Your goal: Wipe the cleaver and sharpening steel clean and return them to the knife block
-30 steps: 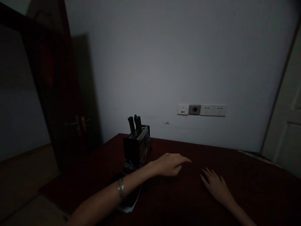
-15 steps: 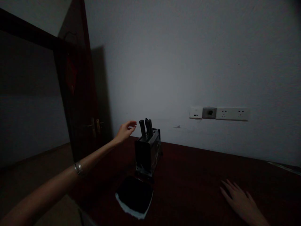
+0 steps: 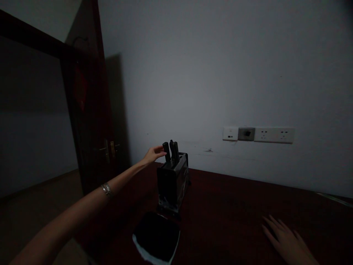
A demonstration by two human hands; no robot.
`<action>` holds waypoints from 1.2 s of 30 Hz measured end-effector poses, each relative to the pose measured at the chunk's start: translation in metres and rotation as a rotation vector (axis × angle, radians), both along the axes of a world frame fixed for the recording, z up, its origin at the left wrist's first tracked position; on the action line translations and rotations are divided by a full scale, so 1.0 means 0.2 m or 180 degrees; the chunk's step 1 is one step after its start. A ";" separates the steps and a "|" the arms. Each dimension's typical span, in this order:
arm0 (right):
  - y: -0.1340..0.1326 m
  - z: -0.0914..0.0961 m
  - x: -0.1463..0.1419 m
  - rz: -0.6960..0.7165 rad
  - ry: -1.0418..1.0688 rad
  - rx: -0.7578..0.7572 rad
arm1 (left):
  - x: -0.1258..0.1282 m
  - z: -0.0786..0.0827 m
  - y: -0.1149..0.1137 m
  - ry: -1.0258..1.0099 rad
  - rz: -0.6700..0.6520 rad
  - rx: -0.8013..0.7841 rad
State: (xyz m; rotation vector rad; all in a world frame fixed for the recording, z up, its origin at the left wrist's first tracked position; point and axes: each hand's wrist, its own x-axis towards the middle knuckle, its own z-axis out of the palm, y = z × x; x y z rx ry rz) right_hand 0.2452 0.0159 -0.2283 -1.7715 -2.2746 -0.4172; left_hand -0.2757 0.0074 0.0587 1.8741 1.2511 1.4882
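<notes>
A dark knife block (image 3: 167, 184) with a shiny side stands on the table, several black handles rising from its top. My left hand (image 3: 154, 154) is at the leftmost knife handle (image 3: 166, 151), thumb on the near side and fingers partly hidden behind it. That knife still sits upright in its slot. Two more handles (image 3: 174, 150) stand close to its right. In front of the block lies a black, flat, rounded thing with a pale edge (image 3: 157, 235); its kind is unclear in the dim light. My right hand (image 3: 286, 235) rests on the table, fingers spread, holding nothing.
The dark red table (image 3: 226, 206) runs up against a pale wall (image 3: 193, 81) carrying a row of sockets (image 3: 259, 134). On the left a dark door (image 3: 91, 110) stands open. A thin pale strip (image 3: 333, 198) lies at the table's back right.
My left hand has moved right and reached the leftmost knife handle, its fingers closing there. The right hand stays flat on the table. The view has shifted slightly.
</notes>
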 end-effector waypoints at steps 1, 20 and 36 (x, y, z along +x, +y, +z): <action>0.00 0.00 0.00 -0.0007 0.0006 -0.0014 | 0.00 0.00 0.01 -0.0028 -0.0019 -0.0013; -0.03 0.04 -0.01 0.0032 0.0023 0.0065 | 0.04 -0.03 0.06 -0.0413 -0.0095 -0.0081; 0.03 -0.02 0.05 0.0214 -0.0045 0.0161 | 0.03 -0.01 0.10 -0.0428 -0.0384 -0.0162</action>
